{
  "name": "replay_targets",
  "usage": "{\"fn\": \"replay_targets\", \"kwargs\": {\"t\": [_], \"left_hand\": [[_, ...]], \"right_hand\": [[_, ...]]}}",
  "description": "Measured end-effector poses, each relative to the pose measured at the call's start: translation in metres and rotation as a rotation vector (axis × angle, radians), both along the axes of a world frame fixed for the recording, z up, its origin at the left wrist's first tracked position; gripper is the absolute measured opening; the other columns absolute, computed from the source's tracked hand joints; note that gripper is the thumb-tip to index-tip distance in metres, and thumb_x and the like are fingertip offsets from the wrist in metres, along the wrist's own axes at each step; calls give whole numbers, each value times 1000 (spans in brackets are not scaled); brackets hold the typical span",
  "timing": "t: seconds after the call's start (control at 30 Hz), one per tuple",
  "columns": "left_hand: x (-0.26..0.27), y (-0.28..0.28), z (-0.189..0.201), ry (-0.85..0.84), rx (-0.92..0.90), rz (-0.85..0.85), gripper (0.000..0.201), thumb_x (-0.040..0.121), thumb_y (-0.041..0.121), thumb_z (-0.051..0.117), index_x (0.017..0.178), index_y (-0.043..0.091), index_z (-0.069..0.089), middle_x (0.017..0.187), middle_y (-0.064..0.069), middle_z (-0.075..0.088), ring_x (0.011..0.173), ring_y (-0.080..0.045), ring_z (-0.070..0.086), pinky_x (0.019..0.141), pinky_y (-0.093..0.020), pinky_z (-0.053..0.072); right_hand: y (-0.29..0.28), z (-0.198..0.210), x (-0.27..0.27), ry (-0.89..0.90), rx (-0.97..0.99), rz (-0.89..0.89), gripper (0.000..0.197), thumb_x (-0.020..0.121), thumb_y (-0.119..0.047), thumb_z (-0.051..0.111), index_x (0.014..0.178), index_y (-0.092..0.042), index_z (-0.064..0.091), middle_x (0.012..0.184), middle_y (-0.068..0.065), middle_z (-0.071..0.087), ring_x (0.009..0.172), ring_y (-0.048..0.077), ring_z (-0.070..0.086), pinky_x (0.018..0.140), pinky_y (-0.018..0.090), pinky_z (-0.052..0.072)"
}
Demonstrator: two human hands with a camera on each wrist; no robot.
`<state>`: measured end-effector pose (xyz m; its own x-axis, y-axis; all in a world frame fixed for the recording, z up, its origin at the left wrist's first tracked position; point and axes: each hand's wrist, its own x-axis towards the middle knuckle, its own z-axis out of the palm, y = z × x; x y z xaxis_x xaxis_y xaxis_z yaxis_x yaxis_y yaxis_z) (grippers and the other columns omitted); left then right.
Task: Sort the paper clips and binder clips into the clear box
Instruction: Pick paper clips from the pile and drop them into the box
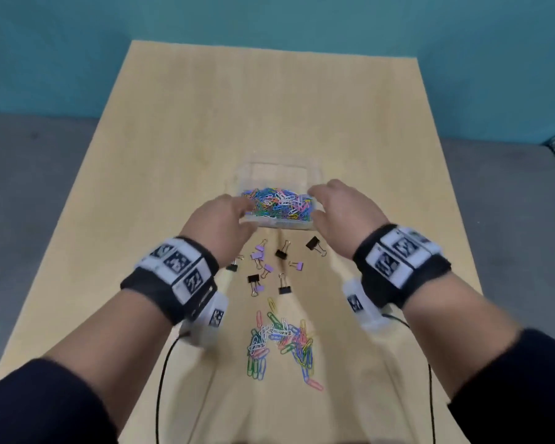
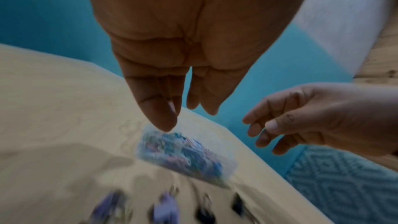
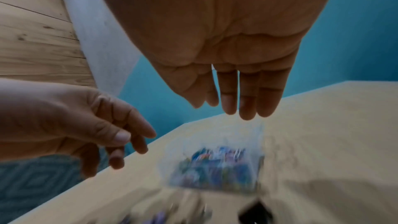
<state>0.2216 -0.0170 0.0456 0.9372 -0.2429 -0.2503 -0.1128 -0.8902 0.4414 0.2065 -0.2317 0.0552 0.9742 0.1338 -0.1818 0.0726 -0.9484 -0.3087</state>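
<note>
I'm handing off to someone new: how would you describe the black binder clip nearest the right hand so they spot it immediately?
Start at the light wooden table and find the clear plastic box of coloured paper clips between both hands. Just below the box's right corner lies a black binder clip. It sits apart, farthest right of the scattered clips, with gold wire handles pointing toward the right hand.

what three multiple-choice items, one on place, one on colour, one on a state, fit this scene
1. Where do the binder clips lie?
A. between the clear box and the loose paper clips
B. inside the box
C. on the floor

2. Which colours are the binder clips?
A. red and green
B. black and purple
C. all white

3. How are the left hand and right hand?
A. both fists
B. each gripping a clip
C. open, empty

Key: 1 A, the head view shows them in that gap; 2 B, both colours show; 3 C, the wrist views show loose fingers holding nothing.
</note>
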Motion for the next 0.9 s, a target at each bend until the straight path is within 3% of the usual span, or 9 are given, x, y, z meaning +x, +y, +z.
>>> {"fn": "replay_targets", "kwargs": {"t": [0.1,0.2,0.27,0.33,0.5,0.63,0.67,0.77,0.9], "left_hand": [[-58,13,-16,31,-80,-80,25,91,30,51,110,22,64,105,1,60,86,-18,60,78,-31,45],[-116,17,-43,72,1,-272,31,89,29,35,88,18,64,95,0,55,82,-19,53,75,-41,49],[-140,15,-58,57,92,-323,21,81,17,51,96,18,65,108,0,59,88,-21,53,74,-38,53],[-163,10,-66,-49,92,-405,43,68,9,63,110,16,65,120,0,60,94,-23,55,76,-31,54],[-152,13,-76,-146,77,-516,49,74,14,33,109,14,67,118,2,64,94,-24,57,73,-33,54],[-165,29,-68,-119,31,-443,30,75,17,46,96,20,67,98,4,64,81,-19,54,71,-31,50],[-171,33,-66,-75,-15,-345,31,74,22,53,103,19,64,98,3,60,80,-19,53,71,-31,50],[-187,41,-68,133,-25,-186,73,71,37,68,137,28,37,111,5,43,92,-17,49,80,-28,47],[-183,24,-79,143,20,-177,81,76,36,68,143,34,22,115,7,34,102,-17,44,88,-30,45]], "right_hand": [[5,-16,-65,87,-38,166,29,86,-11,42,110,-14,57,100,6,55,92,29,54,71,39,47],[19,-35,-117,234,-39,360,45,79,-4,44,122,-14,49,118,4,53,107,27,45,81,41,47],[25,-49,-137,254,-54,450,60,72,-7,54,131,-11,43,132,5,48,118,30,42,88,41,48],[30,-56,-160,217,-106,487,76,66,-15,66,137,-6,40,139,8,45,125,34,42,92,42,49],[29,-70,-168,121,-111,472,66,62,-19,70,126,-9,54,129,3,54,117,31,52,80,37,54],[15,-64,-188,160,-7,392,50,75,-22,56,125,-19,49,122,-1,54,106,27,53,81,37,51],[12,-62,-194,182,7,310,52,80,-25,49,131,-21,43,121,0,52,104,27,52,83,37,49],[12,-63,-213,303,78,49,67,86,-40,52,144,-29,20,120,-3,39,106,22,50,86,33,46],[32,-74,-209,299,136,1,72,82,-36,63,140,-31,21,117,-2,34,105,22,49,86,33,47]]}}
